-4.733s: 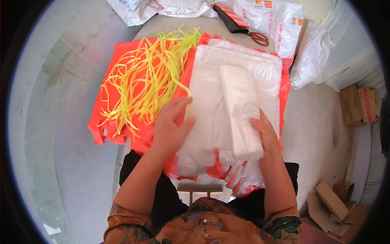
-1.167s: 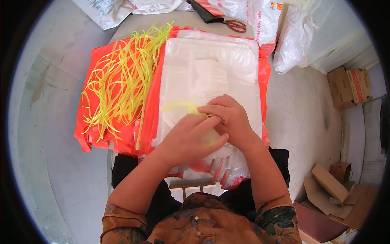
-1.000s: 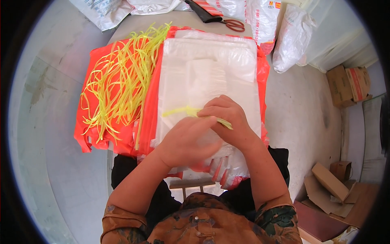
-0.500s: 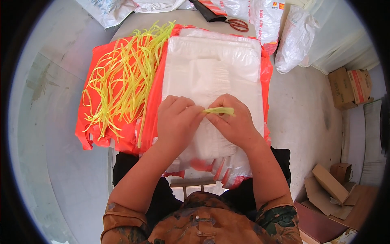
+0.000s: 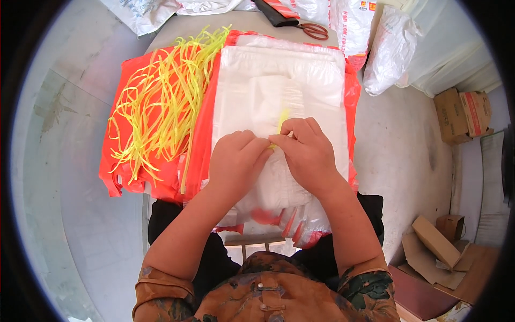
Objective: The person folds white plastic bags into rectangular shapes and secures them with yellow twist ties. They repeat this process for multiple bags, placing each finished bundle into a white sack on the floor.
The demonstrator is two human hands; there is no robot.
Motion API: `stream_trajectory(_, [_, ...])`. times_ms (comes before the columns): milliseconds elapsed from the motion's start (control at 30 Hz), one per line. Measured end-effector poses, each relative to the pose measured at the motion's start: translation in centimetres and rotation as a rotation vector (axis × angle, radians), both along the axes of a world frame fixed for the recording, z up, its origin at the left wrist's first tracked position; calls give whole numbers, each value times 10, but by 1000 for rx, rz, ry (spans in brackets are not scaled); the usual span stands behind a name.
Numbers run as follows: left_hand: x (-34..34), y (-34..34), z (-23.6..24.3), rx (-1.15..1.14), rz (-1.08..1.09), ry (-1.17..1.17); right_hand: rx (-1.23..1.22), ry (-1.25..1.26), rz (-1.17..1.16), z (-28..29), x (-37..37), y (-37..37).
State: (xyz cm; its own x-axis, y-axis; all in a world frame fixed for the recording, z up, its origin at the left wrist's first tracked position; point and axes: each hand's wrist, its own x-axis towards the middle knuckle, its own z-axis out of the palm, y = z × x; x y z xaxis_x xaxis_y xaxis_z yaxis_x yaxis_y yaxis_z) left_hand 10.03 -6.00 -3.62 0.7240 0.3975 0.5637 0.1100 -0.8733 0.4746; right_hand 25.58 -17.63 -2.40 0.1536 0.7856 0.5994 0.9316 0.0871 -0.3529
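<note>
The yellow strip (image 5: 283, 117) at the right hand (image 5: 308, 154) points forward, no longer rightward.

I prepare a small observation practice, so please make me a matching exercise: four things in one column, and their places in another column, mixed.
Things
1. Loose yellow strips
2. Scissors
3. Folded white bundle
4. Single yellow strip

Places
A. Near the far edge of the table
B. At the fingers of the left hand and right hand
C. Spread over red plastic on the left
D. On the stack of pale plastic sheets

Pairs: 1-C, 2-A, 3-D, 4-B
</note>
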Motion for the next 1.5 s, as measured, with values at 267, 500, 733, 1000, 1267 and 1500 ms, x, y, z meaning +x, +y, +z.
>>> stream_trajectory(267, [0,-4,0,-206,29,16,-95,83,86,0,12,-1])
stream_trajectory(500, [1,-1,-2,-379,3,16,-184,180,86,14,6,-1])
stream_trajectory(733, [1,-1,-2,-386,57,10,34,228,122,-3,9,1])
stream_trajectory(1000, [-3,7,-1,-137,132,48,-5,180,25,-8,10,2])
stream_trajectory(1267, [-14,19,1,-158,227,213,-1,187,-54,-8,18,-5])
stream_trajectory(1500, [-11,18,-2,-67,226,219,-31,133,-75,-4,20,-8])
